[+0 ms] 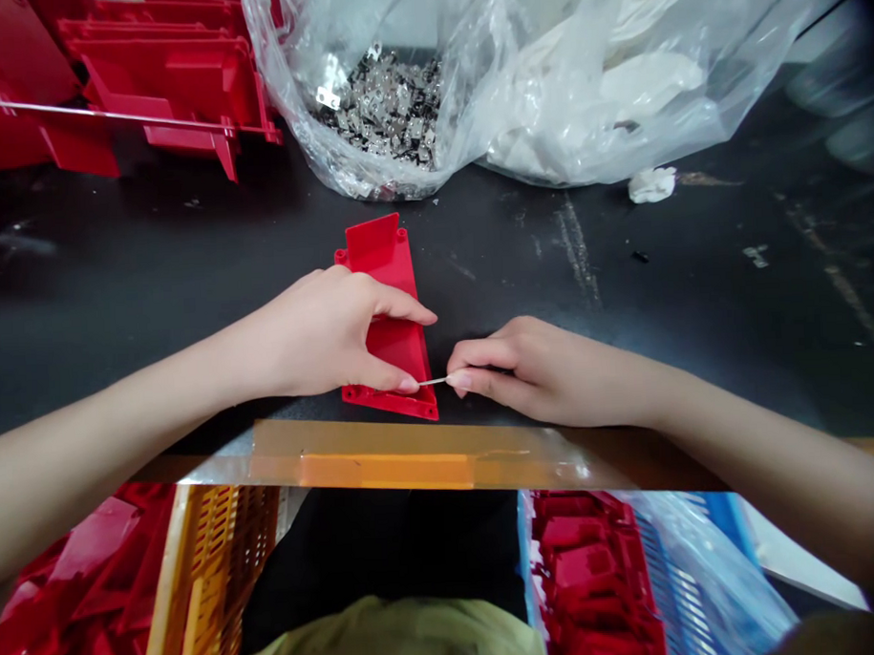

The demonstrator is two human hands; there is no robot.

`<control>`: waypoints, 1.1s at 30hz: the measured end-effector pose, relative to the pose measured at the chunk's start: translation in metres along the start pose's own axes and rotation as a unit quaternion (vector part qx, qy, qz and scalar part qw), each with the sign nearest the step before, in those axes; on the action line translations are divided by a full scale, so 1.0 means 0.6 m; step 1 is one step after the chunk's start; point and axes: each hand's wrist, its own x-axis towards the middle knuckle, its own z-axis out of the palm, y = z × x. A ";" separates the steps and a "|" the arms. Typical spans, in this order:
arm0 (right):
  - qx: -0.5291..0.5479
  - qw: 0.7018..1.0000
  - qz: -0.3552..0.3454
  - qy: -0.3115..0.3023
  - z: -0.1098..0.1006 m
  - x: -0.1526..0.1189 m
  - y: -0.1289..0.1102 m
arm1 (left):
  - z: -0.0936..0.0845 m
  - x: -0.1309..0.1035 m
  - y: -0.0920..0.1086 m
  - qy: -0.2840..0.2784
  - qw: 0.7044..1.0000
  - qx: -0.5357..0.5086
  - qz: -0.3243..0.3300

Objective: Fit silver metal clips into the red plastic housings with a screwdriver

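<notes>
A red plastic part [388, 258] lies on the black tabletop in front of me, with raised walls and small round posts at its corners. My left hand [329, 326] lies over its left side and holds it, the index finger reaching across and the thumb pressed near the lower edge. My right hand [514, 368], just right of the part, pinches a thin, light-coloured strip [433, 381] between thumb and index finger. The strip's other end meets my left thumb tip at the part's lower right; whether it enters the part is hidden.
At the back, a clear plastic bag [308, 150] holds many small metal plates, beside another bag [588, 131] of white material. More red parts [177, 79] stand back left. Tape [399, 467] covers the front edge. Below are a yellow crate [208, 546] and a blue crate [675, 568].
</notes>
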 end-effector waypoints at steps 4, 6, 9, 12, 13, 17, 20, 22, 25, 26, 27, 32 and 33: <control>0.043 0.999 0.012 -0.026 -0.009 0.007 0.000 | -0.002 0.001 0.004 -0.007 1.000 -0.012 -0.020; 0.074 0.996 0.027 -0.046 -0.011 0.010 0.000 | -0.003 0.002 0.006 -0.015 0.999 -0.010 -0.028; 0.122 0.988 0.054 -0.083 -0.015 0.013 -0.001 | -0.006 0.005 0.009 -0.030 0.999 0.016 -0.041; 0.158 0.977 0.085 -0.113 -0.019 0.015 -0.002 | -0.009 0.008 0.015 -0.046 0.997 0.040 -0.052; 0.168 0.973 0.095 -0.122 -0.021 0.016 -0.002 | -0.010 0.009 0.017 -0.053 0.996 0.044 -0.055; 0.185 0.964 0.109 -0.158 -0.024 0.022 0.002 | -0.012 0.011 0.023 -0.073 0.993 0.050 -0.074; 0.174 0.970 0.099 -0.139 -0.021 0.022 0.006 | -0.014 0.012 0.023 -0.079 0.992 0.047 -0.085; 0.170 0.975 0.097 -0.106 -0.018 0.015 0.007 | -0.018 0.012 0.022 -0.078 0.993 0.036 -0.086; 0.191 0.973 0.104 -0.070 -0.016 -0.005 0.007 | -0.023 0.009 0.019 -0.080 0.993 0.001 -0.083; 0.204 0.972 0.111 -0.040 -0.014 -0.013 0.008 | -0.024 0.006 0.017 -0.080 0.993 -0.014 -0.080; 0.219 0.968 0.118 0.007 -0.012 -0.022 0.008 | -0.024 0.003 0.016 -0.079 0.993 -0.027 -0.077; 0.279 0.917 0.130 0.254 0.012 -0.047 0.007 | -0.010 -0.016 0.007 -0.045 0.996 -0.053 -0.056; 0.264 0.922 0.133 0.251 0.016 -0.047 0.005 | -0.006 -0.018 0.005 -0.036 0.996 -0.055 -0.053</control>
